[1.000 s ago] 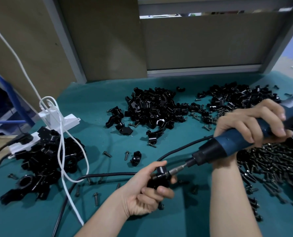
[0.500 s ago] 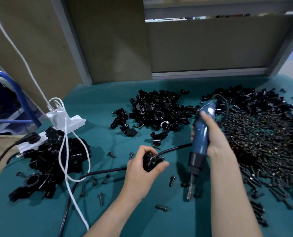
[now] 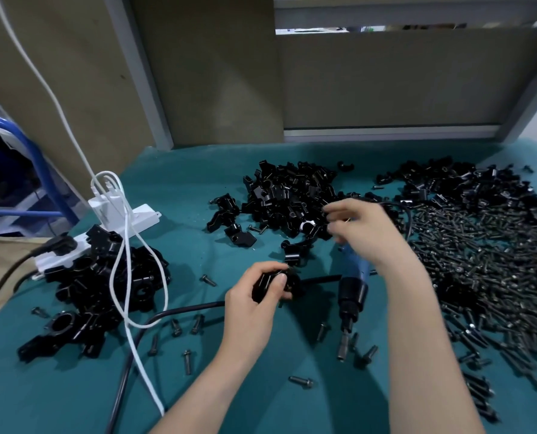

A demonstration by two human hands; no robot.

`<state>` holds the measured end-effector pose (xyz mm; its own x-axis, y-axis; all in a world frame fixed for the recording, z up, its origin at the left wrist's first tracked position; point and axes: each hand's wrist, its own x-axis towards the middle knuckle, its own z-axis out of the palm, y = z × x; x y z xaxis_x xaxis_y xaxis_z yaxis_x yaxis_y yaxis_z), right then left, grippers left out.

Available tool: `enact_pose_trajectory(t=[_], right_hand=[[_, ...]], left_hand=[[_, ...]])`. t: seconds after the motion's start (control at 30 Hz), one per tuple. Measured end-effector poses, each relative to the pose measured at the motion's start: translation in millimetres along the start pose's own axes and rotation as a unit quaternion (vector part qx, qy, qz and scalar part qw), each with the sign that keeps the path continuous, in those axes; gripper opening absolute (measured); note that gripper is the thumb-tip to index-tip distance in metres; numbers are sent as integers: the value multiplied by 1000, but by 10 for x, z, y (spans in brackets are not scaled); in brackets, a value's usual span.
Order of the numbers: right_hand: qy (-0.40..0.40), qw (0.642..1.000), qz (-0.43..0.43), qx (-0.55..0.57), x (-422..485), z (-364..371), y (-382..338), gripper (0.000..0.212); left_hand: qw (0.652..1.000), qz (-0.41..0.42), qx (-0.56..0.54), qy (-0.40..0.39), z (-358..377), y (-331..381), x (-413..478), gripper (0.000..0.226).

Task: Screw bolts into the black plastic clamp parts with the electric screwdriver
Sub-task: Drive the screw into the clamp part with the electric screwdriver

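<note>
Teal cloth (image 3: 57,399) is covering the table, and lots of little black pieces are lying on it. Low in the middle of the frame, the left hand (image 3: 251,314) is curling its fingers and thumb round a black clamp part (image 3: 271,285) and holding it just above the cloth. The right hand (image 3: 365,233) is reaching up over the near edge of the big pile of clamp parts (image 3: 286,195) in the middle of the frame. Its fingers are blurry, so I cannot tell if they are pinching something or holding nothing. The two hands are sitting apart, not touching. The electric screwdriver (image 3: 353,292) is lying on the cloth under the right wrist, just to the right of the left hand. Its blue handle is pointing up the frame and its metal tip is pointing toward the bottom edge. A wide heap of bolts (image 3: 480,270) is spreading over the right side, and a few loose bolts (image 3: 301,381) are lying near the arms. On the left, a pile of bigger black clamps (image 3: 104,286) is sitting against a white power strip (image 3: 141,216), and a white cable (image 3: 126,277) is looping over them. A black cord (image 3: 192,307) is running across the cloth toward the left hand.
</note>
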<state>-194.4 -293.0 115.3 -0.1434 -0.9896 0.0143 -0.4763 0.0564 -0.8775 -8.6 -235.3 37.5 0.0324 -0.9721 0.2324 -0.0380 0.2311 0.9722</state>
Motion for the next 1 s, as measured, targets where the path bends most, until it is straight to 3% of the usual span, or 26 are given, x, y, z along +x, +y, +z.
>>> enact_pose_trajectory(t=[0.1, 0.23, 0.4, 0.57, 0.7, 0.83, 1.0], right_hand=[[-233, 972, 2, -24, -99, 103, -118, 37], [-365, 929, 43, 45, -147, 314, -129, 34], [-354, 930, 32, 97, -139, 324, -99, 25], [-324, 943, 18, 70, -150, 195, -117, 10], [-305, 949, 58, 59, -146, 241, -127, 21], [-260, 959, 70, 89, -116, 297, -122, 29], [-309, 928, 60, 198, -133, 188, -114, 13]], left_hand=[[995, -6, -100, 20, 13, 0, 23, 22], [987, -13, -158, 33, -24, -15, 45, 11], [989, -21, -144, 34, -58, -7, 67, 31], [998, 4, -61, 26, -77, 16, 54, 34], [1000, 9, -25, -3, -67, 23, 33, 48], [999, 34, 14, -16, -11, 55, -30, 43], [999, 13, -41, 5, 2, 50, -50, 40]])
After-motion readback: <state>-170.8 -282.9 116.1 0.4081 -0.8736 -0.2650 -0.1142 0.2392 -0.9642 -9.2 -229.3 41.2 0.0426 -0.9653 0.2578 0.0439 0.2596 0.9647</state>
